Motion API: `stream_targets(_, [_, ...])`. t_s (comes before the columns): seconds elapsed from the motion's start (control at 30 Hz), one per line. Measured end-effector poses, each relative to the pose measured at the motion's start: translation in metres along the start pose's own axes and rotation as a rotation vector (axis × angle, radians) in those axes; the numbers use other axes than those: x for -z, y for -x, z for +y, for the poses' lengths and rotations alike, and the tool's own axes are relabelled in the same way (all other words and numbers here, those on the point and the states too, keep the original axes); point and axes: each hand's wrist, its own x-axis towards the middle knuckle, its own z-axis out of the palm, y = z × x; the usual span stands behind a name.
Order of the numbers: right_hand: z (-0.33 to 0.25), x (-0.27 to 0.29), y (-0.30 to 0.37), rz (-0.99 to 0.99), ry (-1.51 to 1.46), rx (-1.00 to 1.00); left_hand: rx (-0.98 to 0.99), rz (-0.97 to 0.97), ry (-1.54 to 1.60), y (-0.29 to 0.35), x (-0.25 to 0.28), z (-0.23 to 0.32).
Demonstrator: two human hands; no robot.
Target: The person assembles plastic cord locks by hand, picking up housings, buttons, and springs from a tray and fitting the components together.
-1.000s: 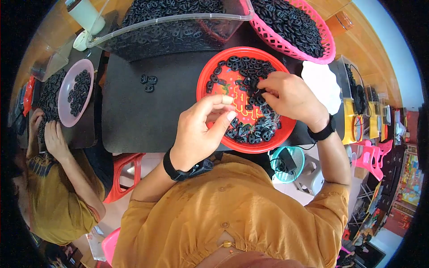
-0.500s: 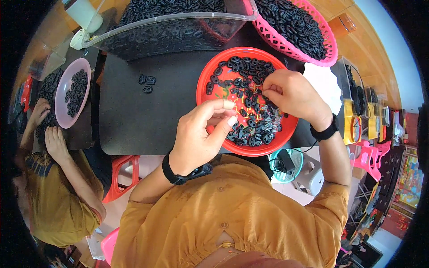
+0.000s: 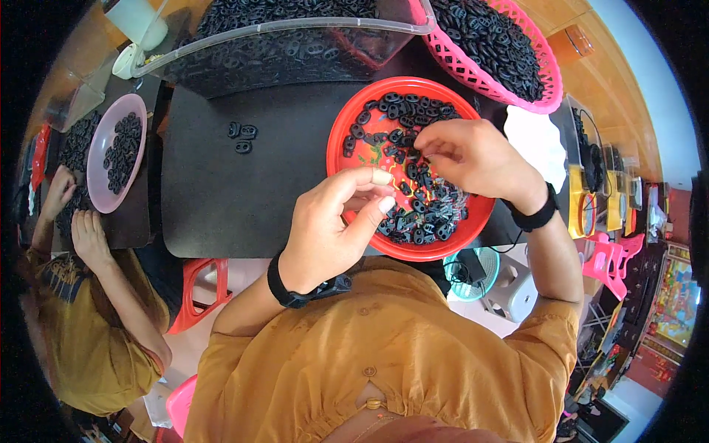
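Note:
A round red tray (image 3: 337,118) with a patterned bottom holds many black two-hole plastic pieces (image 3: 410,111) that look like cord locks. Among them, near the tray's front right, lie small shiny metal pieces, perhaps springs (image 3: 452,201). My left hand (image 3: 332,214) hovers over the tray's left front rim. Its thumb and forefinger are apart, with pale coverings on the tips and nothing visible between them. Over the right half of the tray, my right hand (image 3: 473,159) has its fingers drawn together just above the black pieces; whatever they pinch is hidden.
A clear bin (image 3: 281,33) of black pieces stands at the back, beside a pink basket (image 3: 550,81) of more. Three loose cord locks (image 3: 242,137) lie on the dark table (image 3: 214,199). Left, a co-worker's hands (image 3: 88,236) are by a pale pink tray (image 3: 96,177).
My right hand has shifted slightly left over the tray. My left hand has hardly moved. The co-worker's far hand has moved slightly.

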Motion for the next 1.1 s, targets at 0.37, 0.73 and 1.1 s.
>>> stream_targets(0.37, [-0.006,0.01,0.047,0.037,0.192,-0.039,-0.022,-0.02,0.025,0.002,0.003,-0.004])
stream_targets(0.73, [0.0,-0.008,0.006,0.084,0.413,0.059,0.074,0.165,0.364,0.002,0.01,-0.002])
stream_targets(1.1, [-0.006,-0.008,-0.02,-0.12,0.651,0.039,0.143,0.094,0.159,-0.009,0.019,0.0])
